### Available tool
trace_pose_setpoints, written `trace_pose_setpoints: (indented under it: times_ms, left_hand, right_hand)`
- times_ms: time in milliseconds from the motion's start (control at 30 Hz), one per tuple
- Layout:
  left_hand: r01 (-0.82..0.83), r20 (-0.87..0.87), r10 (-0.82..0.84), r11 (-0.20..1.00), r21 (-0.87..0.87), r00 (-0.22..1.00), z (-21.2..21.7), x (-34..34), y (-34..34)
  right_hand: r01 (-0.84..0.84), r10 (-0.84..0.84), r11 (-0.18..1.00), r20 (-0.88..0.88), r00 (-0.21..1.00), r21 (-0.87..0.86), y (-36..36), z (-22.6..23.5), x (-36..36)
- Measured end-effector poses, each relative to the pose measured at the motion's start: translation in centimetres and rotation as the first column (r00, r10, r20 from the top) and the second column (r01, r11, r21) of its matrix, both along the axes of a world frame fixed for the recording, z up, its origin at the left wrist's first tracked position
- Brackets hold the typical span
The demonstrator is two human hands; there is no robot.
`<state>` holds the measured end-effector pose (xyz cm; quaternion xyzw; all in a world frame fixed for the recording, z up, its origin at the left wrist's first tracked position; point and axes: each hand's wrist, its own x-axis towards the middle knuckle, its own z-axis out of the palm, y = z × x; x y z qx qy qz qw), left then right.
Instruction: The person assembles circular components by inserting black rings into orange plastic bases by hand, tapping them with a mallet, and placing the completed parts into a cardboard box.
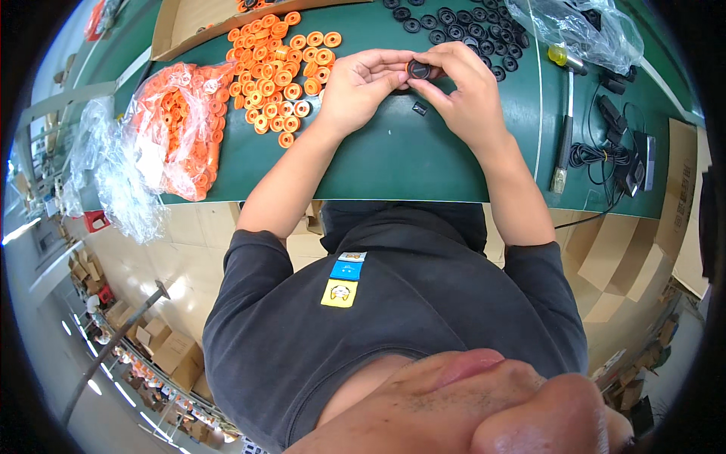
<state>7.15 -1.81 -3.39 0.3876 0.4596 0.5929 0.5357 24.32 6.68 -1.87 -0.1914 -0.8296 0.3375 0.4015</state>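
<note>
Near the far middle of the green table, my hands meet around a small round black wheel-like piece [418, 69] with an orange edge showing on its left. My left hand [359, 87] grips that piece's left side with thumb and fingers. From the right, my right hand [467, 91] pinches it between thumb and fingers. A tiny black part [420, 108] lies on the table just below the hands. Many loose orange wheels [276, 68] spread beside my left hand. Beyond my right hand lie loose black wheels [473, 32].
An open plastic bag of orange wheels [181, 125] sits at left, with crumpled clear plastic [113, 174] beside it. A cardboard box [193, 26] stands at the far left. At right are a hammer [566, 121], a coiled cable [601, 155] and a clear bag [586, 34].
</note>
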Motion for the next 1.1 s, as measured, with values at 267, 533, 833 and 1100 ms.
trace_pose_setpoints:
  times_ms: [267, 533, 833, 1100]
  left_hand:
    - [-0.007, -0.018, 0.007, 0.999, -0.044, 1.000, 0.1, -0.1, -0.1]
    - [-0.013, 0.053, 0.018, 0.996, -0.086, 0.998, 0.1, -0.1, -0.1]
    - [-0.008, 0.078, 0.015, 0.997, -0.083, 0.997, 0.3, 0.0, 0.3]
    - [-0.121, -0.073, 0.114, 0.988, -0.100, 0.991, 0.0, 0.5, 0.6]
  right_hand:
    - [0.038, -0.038, 0.999, 0.019, 0.999, -0.015, -0.3, -0.1, -0.1]
    - [0.055, -0.054, 0.998, 0.033, 0.998, -0.031, -0.2, -0.1, -0.2]
    - [0.045, -0.045, 0.999, 0.047, 0.998, 0.000, 0.0, -0.2, -0.2]
    - [-0.071, 0.040, 0.858, -0.071, 0.997, -0.508, 0.4, -1.7, -0.5]
